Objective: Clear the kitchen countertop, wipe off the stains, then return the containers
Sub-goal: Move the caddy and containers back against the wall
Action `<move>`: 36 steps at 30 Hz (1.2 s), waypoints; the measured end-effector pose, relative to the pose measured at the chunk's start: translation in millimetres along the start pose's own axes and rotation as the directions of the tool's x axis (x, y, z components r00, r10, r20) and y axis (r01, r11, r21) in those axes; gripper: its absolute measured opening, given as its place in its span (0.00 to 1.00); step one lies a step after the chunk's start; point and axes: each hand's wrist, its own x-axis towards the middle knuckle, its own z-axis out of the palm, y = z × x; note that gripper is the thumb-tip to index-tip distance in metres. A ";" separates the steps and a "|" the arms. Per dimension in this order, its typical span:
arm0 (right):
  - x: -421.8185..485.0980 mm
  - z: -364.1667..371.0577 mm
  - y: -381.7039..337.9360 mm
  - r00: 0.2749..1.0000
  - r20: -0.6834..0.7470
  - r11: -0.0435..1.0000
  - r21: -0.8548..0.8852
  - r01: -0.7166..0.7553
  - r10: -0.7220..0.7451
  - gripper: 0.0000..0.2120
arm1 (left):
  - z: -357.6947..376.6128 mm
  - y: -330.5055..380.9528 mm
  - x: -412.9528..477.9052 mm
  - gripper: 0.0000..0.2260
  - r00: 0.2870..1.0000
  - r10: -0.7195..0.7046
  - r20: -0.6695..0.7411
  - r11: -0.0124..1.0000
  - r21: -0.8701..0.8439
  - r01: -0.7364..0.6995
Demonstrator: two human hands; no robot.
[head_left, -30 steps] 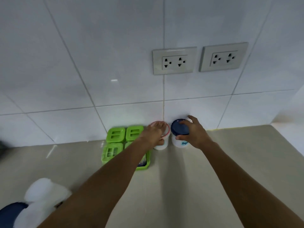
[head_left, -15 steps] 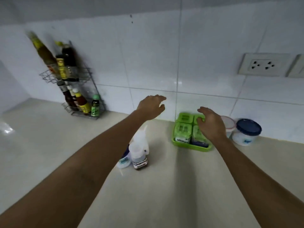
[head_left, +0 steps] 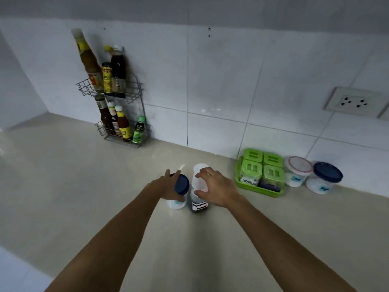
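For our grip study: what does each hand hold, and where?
Left hand grips the blue-lidded jar by its lid; right hand grips the white-capped bottle near its top.

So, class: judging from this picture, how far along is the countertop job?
Done, it seems: the green tray, red-rimmed tub and blue-lidded tub stand by the wall; the countertop shows no stains. In hand: left hand grips the blue-lidded jar, right hand holds the white-capped bottle. Left: placing those two.

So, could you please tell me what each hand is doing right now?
Left hand: grips the blue-lidded jar.
Right hand: fingers and thumb curled round the white-capped bottle.
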 end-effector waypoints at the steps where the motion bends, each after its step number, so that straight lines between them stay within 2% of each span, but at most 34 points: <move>1: -0.6 2.6 -1.6 1.000 -0.008 0.999 0.032 -0.014 0.014 0.26 | 5.8 0.2 3.1 0.47 0.999 0.010 -0.046 1.000 -0.008 -0.011; 4: -0.9 8.5 -5.6 1.000 -0.014 0.997 0.077 -0.021 0.022 0.28 | 10.6 -0.3 6.9 0.42 0.988 0.015 -0.153 1.000 -0.016 -0.017; 10: -4.3 4.7 -5.4 0.999 -0.038 0.984 0.178 -0.029 0.037 0.28 | -8.6 -0.1 -10.8 0.37 0.985 0.014 -0.172 1.000 -0.022 -0.018; 12: -8.8 -2.1 0.1 0.998 -0.050 0.983 0.180 -0.035 0.044 0.28 | -30.1 5.4 -21.2 0.35 0.989 0.040 -0.146 0.999 -0.010 -0.042; 17: -32.9 -43.5 40.4 0.987 -0.130 0.971 0.230 -0.058 0.090 0.26 | -94.4 49.0 -47.9 0.29 0.996 0.081 0.028 0.996 -0.048 -0.079; 21: -69.8 -94.0 102.1 0.961 -0.207 0.970 0.198 -0.143 0.184 0.24 | -125.6 121.8 -55.8 0.23 0.992 0.124 -0.040 0.980 -0.152 -0.128; 24: -107.1 -130.1 156.6 0.937 -0.224 0.958 0.166 -0.233 0.266 0.25 | -123.5 189.3 -49.8 0.24 0.975 0.198 -0.100 0.964 -0.157 -0.212; 29: -175.4 -175.3 257.5 0.854 -0.279 0.898 0.183 -0.401 0.438 0.24 | -81.0 313.4 -23.7 0.29 0.927 0.369 -0.064 0.914 -0.157 -0.374; 36: -232.9 -192.5 380.4 0.716 -0.327 0.788 0.253 -0.562 0.616 0.24 | -13.1 458.2 19.1 0.37 0.813 0.555 -0.178 0.825 -0.007 -0.565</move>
